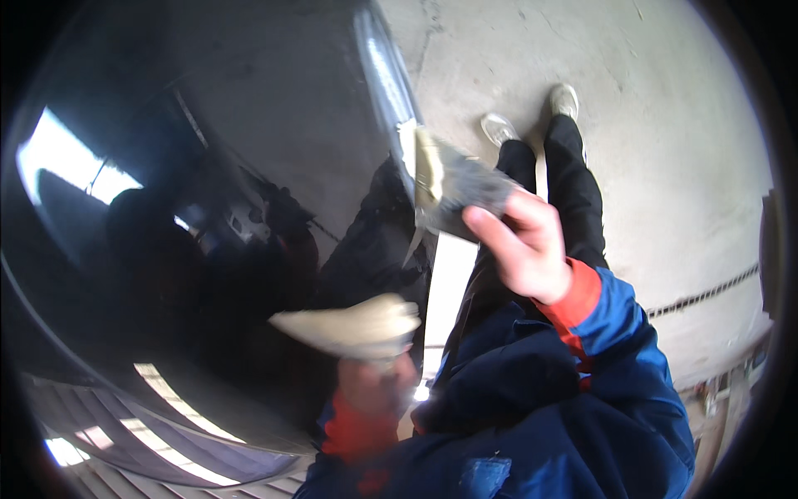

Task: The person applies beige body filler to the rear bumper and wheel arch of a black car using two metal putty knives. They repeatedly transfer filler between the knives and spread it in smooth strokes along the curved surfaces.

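Note:
A glossy black curved panel (pixel 274 100), like a car body part, fills the left side. Along its right edge runs a dull grey strip (pixel 386 71). My right hand (pixel 532 241) pinches a flat dark grey spreader (pixel 470 183), thumb on top. Cream paste (pixel 430 170) lies at the spreader's far end, against the panel's edge. Lower down, my left hand (pixel 374 387) is closed below a pale wedge-shaped piece (pixel 349 326), its tip toward the left. Motion blurs that hand, and whether the wedge is a paste-covered blade is unclear.
Grey concrete floor (pixel 665 125) extends to the right, crossed by a dark slotted line (pixel 702 291). My legs (pixel 573 183) stand close beside the panel's edge. Bright windows and dark shapes reflect in the black surface. Assorted items (pixel 715 395) lie at the lower right.

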Action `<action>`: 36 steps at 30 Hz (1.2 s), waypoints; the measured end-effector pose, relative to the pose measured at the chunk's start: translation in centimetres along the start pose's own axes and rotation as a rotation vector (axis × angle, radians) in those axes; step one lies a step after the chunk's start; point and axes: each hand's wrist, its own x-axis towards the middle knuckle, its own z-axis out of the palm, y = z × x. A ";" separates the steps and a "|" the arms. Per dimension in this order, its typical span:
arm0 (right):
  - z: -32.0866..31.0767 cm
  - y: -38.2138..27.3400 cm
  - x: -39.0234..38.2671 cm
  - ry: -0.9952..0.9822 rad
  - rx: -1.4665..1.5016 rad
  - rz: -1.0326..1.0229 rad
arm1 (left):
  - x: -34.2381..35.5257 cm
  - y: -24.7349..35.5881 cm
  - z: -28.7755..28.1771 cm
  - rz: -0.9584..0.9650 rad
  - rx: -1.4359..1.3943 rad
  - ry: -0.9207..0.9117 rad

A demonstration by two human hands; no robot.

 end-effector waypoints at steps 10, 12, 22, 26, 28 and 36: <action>-4.6 -16.6 -2.2 -0.583 -0.335 -0.553 | 0.6 7.6 5.3 -0.016 -0.335 -0.253; -6.1 -18.8 -4.0 -0.578 -0.458 -0.460 | -0.2 8.6 5.9 0.050 -0.230 -0.332; -3.7 -18.2 -8.2 -0.033 -0.962 -0.652 | 0.5 9.7 9.2 0.181 -0.428 -0.056; -1.3 -19.4 -8.4 -0.052 -1.143 -0.899 | 0.8 9.6 10.8 0.221 -0.317 0.017; -0.4 -19.5 -8.1 -0.005 -1.210 -0.908 | 0.8 9.4 10.8 0.260 -0.236 -0.048; -0.8 -20.3 -8.7 -0.209 -1.329 -0.675 | 1.7 9.4 11.7 0.239 -0.243 -0.074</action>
